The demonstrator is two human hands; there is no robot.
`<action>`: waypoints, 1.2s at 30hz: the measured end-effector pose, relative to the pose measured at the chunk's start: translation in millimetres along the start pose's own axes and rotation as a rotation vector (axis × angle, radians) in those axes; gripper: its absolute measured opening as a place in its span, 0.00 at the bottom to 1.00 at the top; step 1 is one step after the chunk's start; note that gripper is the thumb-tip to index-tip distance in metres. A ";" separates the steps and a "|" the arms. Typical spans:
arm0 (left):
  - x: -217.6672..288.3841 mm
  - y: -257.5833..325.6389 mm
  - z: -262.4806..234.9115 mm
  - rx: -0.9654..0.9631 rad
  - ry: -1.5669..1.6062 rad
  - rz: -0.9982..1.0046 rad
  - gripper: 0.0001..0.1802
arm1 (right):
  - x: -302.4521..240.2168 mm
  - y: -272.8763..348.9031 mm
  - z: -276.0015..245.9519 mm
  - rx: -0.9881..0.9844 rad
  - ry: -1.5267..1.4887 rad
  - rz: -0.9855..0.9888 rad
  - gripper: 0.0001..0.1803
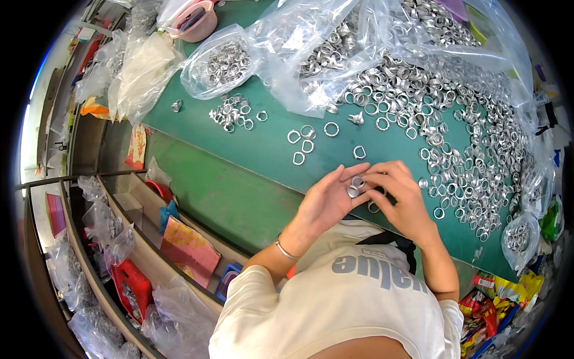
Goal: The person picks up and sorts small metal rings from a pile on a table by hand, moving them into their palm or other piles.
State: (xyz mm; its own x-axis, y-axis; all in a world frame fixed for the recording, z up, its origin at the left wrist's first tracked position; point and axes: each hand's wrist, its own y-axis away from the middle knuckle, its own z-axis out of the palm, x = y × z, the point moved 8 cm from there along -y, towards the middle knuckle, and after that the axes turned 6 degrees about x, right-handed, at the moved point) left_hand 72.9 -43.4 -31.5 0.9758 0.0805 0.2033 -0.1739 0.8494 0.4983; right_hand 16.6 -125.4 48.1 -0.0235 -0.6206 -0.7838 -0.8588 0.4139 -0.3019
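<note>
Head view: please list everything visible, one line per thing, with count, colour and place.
metal rings: too many to count, silver, heaped on the table's right and far side
small ring group: about a dozen, silver, far left of the table
loose rings: about six, silver, just beyond the hands
green table: one
clear bags: several, holding rings, far edge
pink bowl: one, far left
shelves: left side, with bags and red and pink items
bracelet: one, silver, left wrist
left hand: holds rings at the fingers
right hand: touches the same rings
</note>
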 end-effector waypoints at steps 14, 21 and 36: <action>84.3 52.5 -0.7 0.691 -1.746 1.133 0.26 | 2.8 23.1 23.8 -0.252 0.301 -0.072 0.23; 109.8 37.8 -11.0 0.809 -1.899 1.157 0.34 | 9.2 13.7 3.8 -0.163 0.211 -0.008 0.19; 146.2 45.2 -23.1 0.617 -1.814 1.047 0.30 | 9.6 6.0 -12.7 0.036 0.202 0.002 0.15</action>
State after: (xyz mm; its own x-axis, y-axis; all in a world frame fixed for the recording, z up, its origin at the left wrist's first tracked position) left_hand 210.7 18.8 1.3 -0.5608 -0.4833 0.6723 -0.7802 0.5802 -0.2337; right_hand 4.8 -137.4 45.7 -0.1308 -0.7391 -0.6608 -0.8397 0.4370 -0.3226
